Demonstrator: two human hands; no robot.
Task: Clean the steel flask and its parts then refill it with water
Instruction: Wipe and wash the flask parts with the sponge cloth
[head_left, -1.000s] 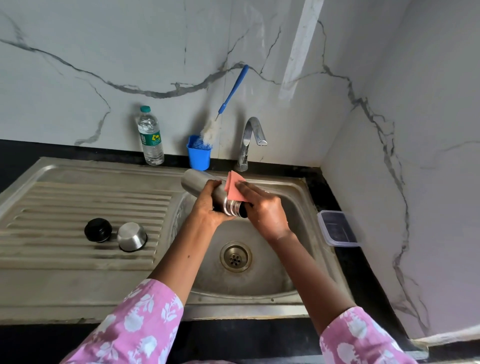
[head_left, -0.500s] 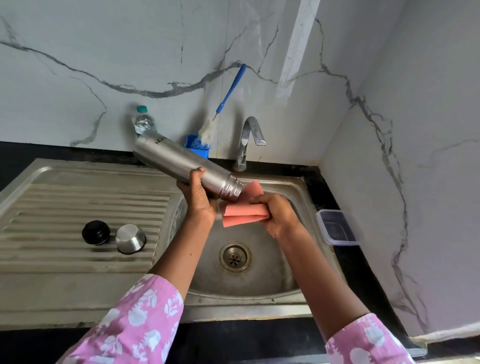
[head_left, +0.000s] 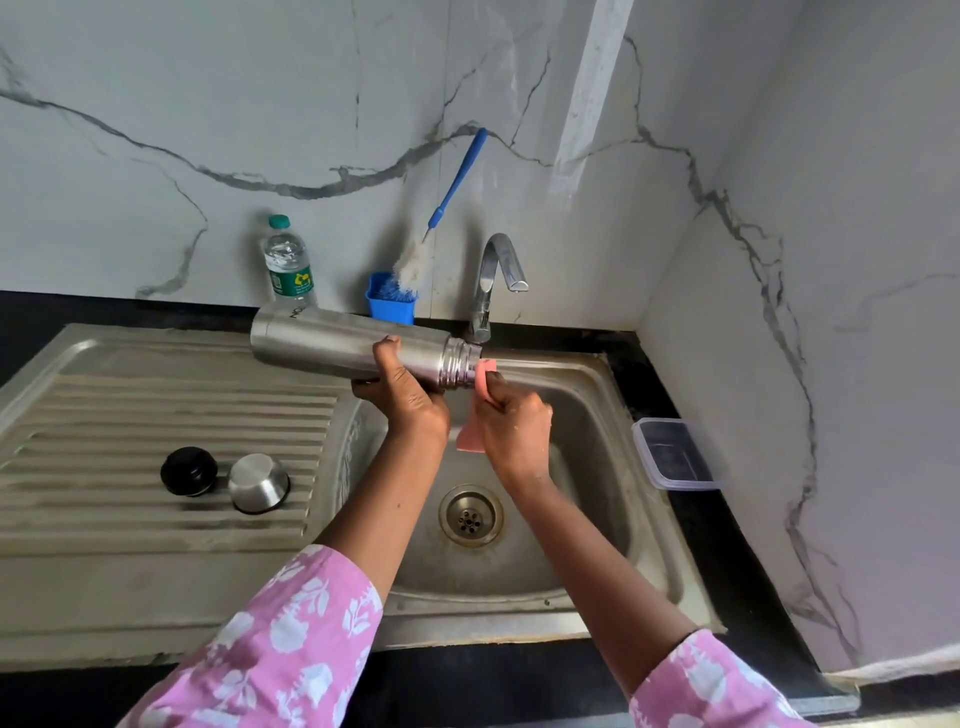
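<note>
The steel flask lies almost level above the sink basin, its threaded mouth pointing right. My left hand grips its body from below, near the neck. My right hand holds a pink sponge cloth pressed against the flask's open mouth. On the ribbed drainboard to the left sit the black stopper and the steel cup lid, side by side.
A tap stands behind the basin, no water running. A blue holder with a blue-handled bottle brush and a plastic water bottle stand against the back wall. A clear plastic box sits on the black counter at right.
The flask has swung from tilted to almost level, and its mouth has moved right. My right hand has brought the pink cloth up from below against the mouth.
</note>
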